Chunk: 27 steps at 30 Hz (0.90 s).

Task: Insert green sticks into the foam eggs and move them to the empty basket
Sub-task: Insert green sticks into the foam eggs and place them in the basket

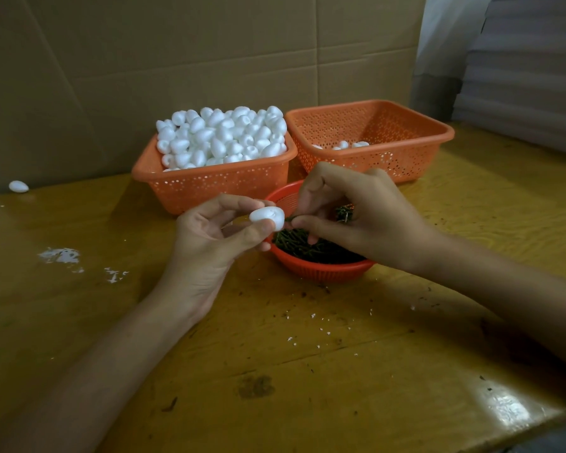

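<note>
My left hand pinches a white foam egg between thumb and fingers, above the left rim of a round red bowl full of green sticks. Pinched in my right hand is one green stick, its tip touching the egg's right end; more sticks show inside that palm. An orange basket heaped with foam eggs stands behind on the left. A second orange basket at the back right holds only a few eggs.
One loose foam egg lies on the yellow wooden table at the far left. White foam crumbs and dark specks litter the table. A cardboard wall rises behind the baskets, and stacked grey sheets stand at the right.
</note>
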{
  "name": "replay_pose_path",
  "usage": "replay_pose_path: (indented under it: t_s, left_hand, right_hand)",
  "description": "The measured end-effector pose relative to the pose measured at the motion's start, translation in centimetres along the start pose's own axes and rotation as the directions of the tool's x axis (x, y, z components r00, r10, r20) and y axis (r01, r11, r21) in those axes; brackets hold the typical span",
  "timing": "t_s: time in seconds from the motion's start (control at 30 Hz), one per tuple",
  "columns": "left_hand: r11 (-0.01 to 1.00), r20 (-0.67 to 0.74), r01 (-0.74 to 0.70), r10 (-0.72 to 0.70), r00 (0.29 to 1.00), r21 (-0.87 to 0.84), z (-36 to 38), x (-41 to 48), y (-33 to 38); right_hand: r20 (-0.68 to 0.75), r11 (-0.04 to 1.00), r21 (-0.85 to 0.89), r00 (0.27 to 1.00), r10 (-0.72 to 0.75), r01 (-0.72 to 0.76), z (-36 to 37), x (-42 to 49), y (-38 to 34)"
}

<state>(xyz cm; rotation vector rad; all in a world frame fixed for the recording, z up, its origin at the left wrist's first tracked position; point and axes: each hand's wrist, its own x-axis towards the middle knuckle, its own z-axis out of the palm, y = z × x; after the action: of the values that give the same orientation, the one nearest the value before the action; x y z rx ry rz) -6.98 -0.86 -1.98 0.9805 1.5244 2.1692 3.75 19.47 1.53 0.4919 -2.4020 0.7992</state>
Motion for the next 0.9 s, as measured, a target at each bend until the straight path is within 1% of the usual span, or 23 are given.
replay_pose_path:
  t_s: [0.1, 0.3, 0.6, 0.9]
  left_hand:
    - [0.999, -0.036, -0.016, 0.017, 0.999, 0.04, 0.08, 0.02, -0.11]
    - [0.997, -0.039, -0.046, 0.049, 0.998, 0.061, 0.32, -0.16, -0.08]
    - [0.992, 0.024, -0.086, 0.084, 0.996, 0.093, -0.16, -0.01, -0.3]
    - [0.994, 0.04, -0.077, 0.075, 0.996, 0.071, -0.09, -0.03, -0.52]
  right_hand:
    - [-0.001, 1.0, -0.025, 1.0, -0.018, 0.018, 0.15, -0.06, 0.0]
    - [-0.004, 0.999, -0.038, 1.0, -0.017, 0.016, 0.32, -0.11, 0.13]
    - [-0.006, 0.995, 0.066, 0.998, 0.069, -0.069, 0.4, -0.17, 0.07]
    - [0.011, 0.985, 0.151, 0.996, 0.086, -0.087, 0.37, -0.16, 0.23]
